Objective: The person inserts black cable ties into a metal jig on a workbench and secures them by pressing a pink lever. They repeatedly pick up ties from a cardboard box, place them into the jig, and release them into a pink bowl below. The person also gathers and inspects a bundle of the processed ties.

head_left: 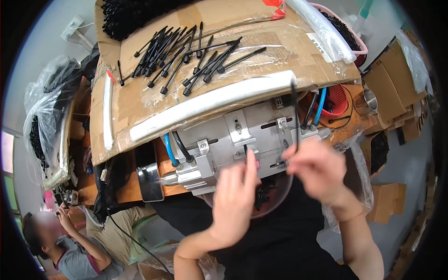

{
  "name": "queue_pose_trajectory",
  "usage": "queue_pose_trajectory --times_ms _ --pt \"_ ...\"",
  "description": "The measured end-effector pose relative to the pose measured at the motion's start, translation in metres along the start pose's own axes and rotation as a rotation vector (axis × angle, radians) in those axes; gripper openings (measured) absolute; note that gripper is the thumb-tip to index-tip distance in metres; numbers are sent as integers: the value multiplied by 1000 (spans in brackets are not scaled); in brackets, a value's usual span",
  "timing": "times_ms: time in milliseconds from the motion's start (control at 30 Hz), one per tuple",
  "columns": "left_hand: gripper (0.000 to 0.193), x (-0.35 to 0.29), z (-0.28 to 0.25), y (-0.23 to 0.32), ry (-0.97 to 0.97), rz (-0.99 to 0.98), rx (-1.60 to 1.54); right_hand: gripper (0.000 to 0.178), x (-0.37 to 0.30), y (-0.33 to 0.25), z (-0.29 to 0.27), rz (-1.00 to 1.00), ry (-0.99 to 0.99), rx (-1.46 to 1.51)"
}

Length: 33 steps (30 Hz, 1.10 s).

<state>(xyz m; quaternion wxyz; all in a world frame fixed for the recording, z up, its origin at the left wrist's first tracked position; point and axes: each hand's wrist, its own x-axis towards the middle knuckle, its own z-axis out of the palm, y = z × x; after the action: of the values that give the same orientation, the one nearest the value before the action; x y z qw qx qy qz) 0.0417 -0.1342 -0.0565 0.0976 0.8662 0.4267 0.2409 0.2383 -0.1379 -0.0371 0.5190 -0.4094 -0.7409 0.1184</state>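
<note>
My right hand [317, 170] is pinched on a thin black rod [296, 116], which stands nearly upright and is blurred by motion. My left hand [233, 200] is at the middle of a grey metal fixture [217, 151], its index finger stretched out beside a small black part [246, 148] set in the fixture. Nothing shows in the left hand, though the inner side of its fingers is partly hidden. Beyond the fixture, several black rods with thick end caps [186, 58] lie in a loose pile on a cardboard sheet [261, 51].
Blue air hoses [170, 149] and black ones join the fixture's ends. A clear bowl [280, 198] with black pieces sits below it. A phone-like black slab [150, 182] lies left, a red basket [338, 100] and metal cup [368, 100] right. Another person [79, 247] sits lower left.
</note>
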Motion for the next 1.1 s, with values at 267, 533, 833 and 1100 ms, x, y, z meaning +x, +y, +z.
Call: queue_pose_trajectory --times_ms 267,533,833,1100 --pt "19 136 -53 -81 287 -54 14 63 -78 -8 62 136 -172 -160" --pt "42 97 -61 -67 403 -29 54 63 -51 -12 46 155 -339 -233" --pt "71 -33 15 15 29 -60 3 5 157 64 22 -204 -358 -861" --pt "71 -26 39 18 20 -74 65 31 132 50 -18 53 -106 -137"
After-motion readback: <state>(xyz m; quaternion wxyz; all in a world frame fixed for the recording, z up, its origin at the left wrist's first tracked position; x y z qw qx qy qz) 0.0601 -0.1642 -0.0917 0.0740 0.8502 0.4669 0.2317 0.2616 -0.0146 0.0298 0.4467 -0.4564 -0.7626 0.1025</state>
